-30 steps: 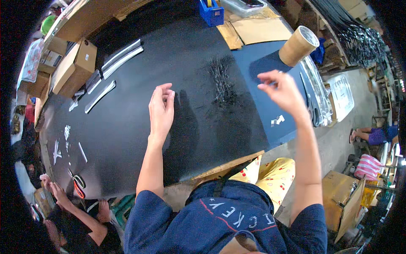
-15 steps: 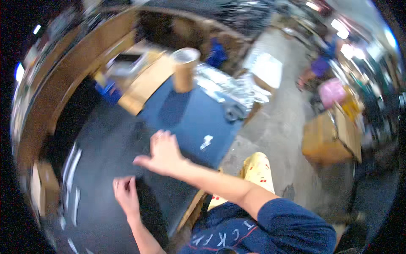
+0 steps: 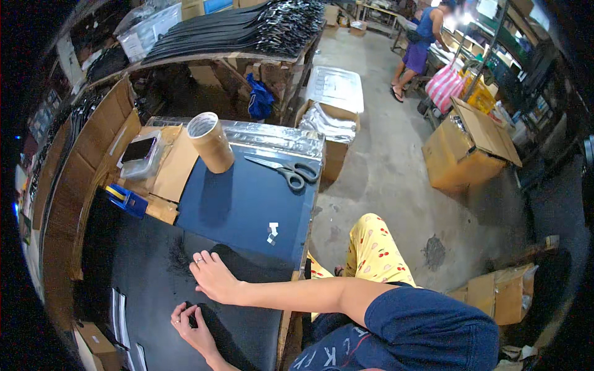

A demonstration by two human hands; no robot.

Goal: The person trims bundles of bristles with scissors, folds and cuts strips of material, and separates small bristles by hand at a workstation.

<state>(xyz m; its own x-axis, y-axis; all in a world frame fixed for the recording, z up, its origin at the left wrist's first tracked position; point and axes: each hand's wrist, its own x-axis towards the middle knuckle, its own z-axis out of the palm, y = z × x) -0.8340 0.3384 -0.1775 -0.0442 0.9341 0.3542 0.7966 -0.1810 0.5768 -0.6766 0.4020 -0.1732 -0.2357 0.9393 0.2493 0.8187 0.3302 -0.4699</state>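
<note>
My right hand is palm down low over the black tabletop, with its fingers stretched out and nothing visible in them. Beside its fingertips lies a small patch of dark loose bits. Nearer to me, my left hand has its fingers curled together. Something dark shows between thumb and fingers, too unclear to name. Small white pieces lie beyond my right hand on a blue sheet. Grey-handled scissors rest open-bladed farther along that sheet.
A brown tape stack stands on the sheet. Left of it are a blue tape dispenser and a plastic tub. White-edged strips lie at the left. A carton stands on the floor; another person works far off.
The view has swung and steadied, so the bench appears shifted. My right hand has gone from raised with the thumb apart to lower over the tabletop. The left stays curled.
</note>
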